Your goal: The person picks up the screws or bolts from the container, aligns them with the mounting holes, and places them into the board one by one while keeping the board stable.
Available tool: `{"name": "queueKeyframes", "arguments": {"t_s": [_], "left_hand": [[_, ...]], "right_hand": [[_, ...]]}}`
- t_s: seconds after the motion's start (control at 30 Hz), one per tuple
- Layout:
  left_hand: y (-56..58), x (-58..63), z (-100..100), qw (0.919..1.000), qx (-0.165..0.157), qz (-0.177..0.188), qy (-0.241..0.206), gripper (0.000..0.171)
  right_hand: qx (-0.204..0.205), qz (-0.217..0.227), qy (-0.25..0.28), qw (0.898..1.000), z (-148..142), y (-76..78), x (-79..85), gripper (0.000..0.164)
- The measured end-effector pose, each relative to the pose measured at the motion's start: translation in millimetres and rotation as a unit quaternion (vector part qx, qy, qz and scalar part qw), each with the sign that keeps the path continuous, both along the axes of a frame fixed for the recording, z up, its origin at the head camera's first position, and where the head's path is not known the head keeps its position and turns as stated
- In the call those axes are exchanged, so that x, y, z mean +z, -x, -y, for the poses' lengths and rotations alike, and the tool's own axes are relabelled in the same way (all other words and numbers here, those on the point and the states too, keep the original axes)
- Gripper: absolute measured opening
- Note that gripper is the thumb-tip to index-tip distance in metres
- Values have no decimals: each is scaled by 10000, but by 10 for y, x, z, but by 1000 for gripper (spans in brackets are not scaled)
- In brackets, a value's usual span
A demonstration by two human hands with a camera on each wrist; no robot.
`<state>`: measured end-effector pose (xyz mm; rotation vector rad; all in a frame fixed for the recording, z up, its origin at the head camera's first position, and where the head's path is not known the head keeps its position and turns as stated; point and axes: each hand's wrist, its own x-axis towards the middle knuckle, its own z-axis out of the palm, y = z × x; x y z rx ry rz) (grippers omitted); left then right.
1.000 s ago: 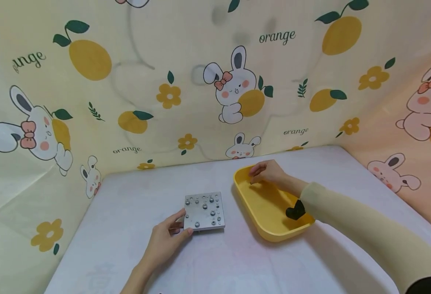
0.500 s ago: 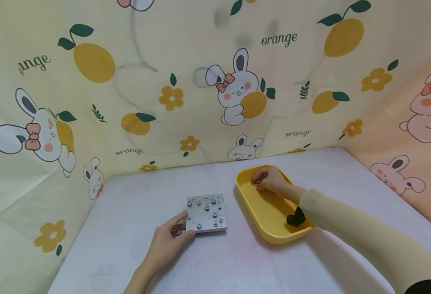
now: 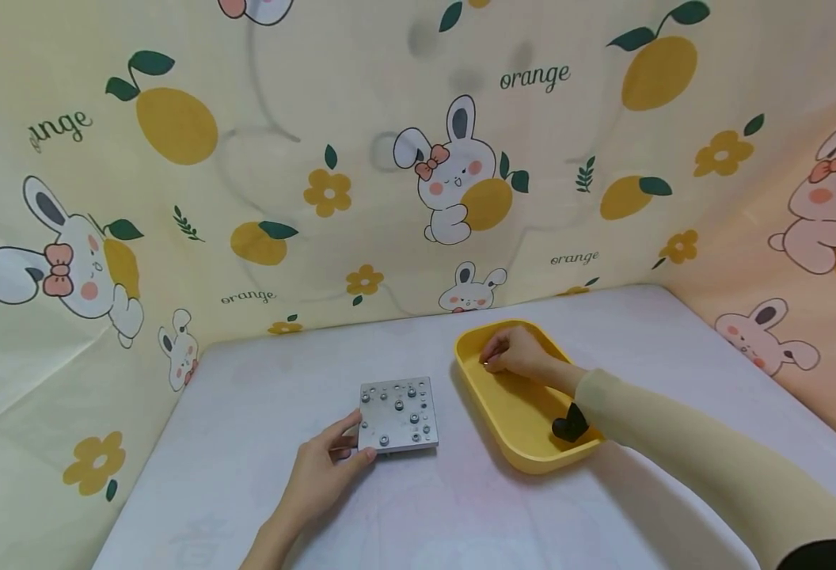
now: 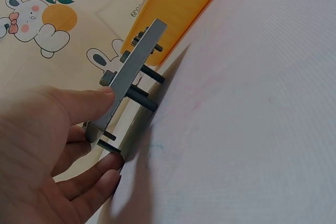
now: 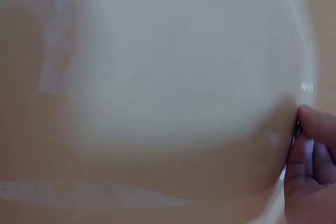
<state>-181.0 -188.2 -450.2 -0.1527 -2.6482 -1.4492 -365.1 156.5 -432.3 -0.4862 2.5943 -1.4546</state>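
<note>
In the head view my left hand (image 3: 325, 467) grips the left edge of a square metal plate (image 3: 399, 416). Several socket-head screws stand in the plate. The left wrist view shows the plate (image 4: 131, 72) edge-on, tilted, with threaded screw shanks (image 4: 142, 99) poking out below; the thumb lies against its edge. My right hand (image 3: 518, 355) is inside a yellow tray (image 3: 507, 431), near its far left part. Thumb and fingers pinch a small shiny metal piece (image 3: 485, 364), mostly hidden. In the right wrist view the right hand (image 5: 315, 156) shows only at the edge.
A white-covered table (image 3: 247, 443) lies under everything. Behind it hangs a printed cloth (image 3: 361, 142) with rabbits and oranges, which continues along both sides. A black piece (image 3: 571, 425) at the right sleeve's cuff (image 3: 596, 400) hangs over the tray.
My right hand has come slightly lower and nearer within the tray, the small metal piece showing at its fingertips. The left hand keeps its grip on the plate. The head view shifts slightly.
</note>
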Motion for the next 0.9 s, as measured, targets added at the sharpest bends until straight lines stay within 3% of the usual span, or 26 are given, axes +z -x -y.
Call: {"name": "queueKeyframes", "arguments": {"t_s": [0.23, 0.43, 0.53, 0.73, 0.9], "left_hand": [[-10, 5, -3, 10000, 4, -30, 16, 61], [-22, -35, 10, 10000, -51, -43, 44, 62], [-23, -40, 12, 9999, -63, -67, 41, 62], [-3, -24, 6, 10000, -24, -59, 61, 62], [-3, -1, 4, 10000, -25, -66, 67, 62]], "right_hand": [[257, -195, -361, 9988, 29, 4, 15, 12], [768, -366, -389, 9956, 49, -4, -19, 7], [845, -248, -351, 9955, 49, -11, -6, 6], [618, 164, -240, 9977, 17, -27, 91, 11], [251, 240, 108, 9993, 42, -93, 277, 18]]}}
